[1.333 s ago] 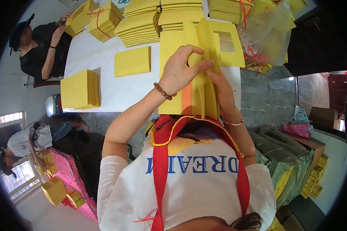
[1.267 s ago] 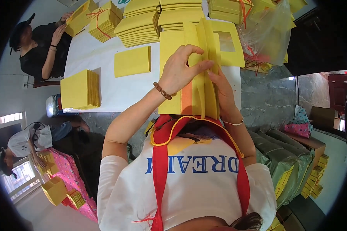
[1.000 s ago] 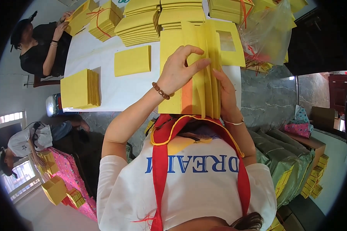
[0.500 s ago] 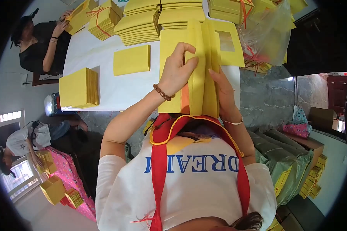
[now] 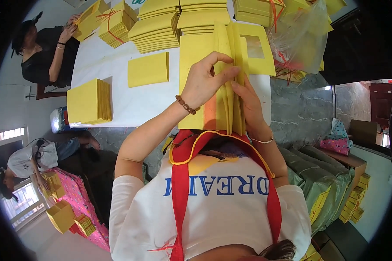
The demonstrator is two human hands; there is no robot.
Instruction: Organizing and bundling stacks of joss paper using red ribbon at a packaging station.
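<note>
On table: pile left, 1 folder right of it, stacks behind; sheets between hands.

White T-shirt, red apron straps

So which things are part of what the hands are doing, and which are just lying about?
Part of the job:
Folded yellow card sheets, standing between the left hand and right hand
Probably the rectangular yellow card stack on the white-topped table

Just lying about, it seems:
Crumpled clear plastic bag
Brown cardboard box
Bundles in green plastic wrap
</note>
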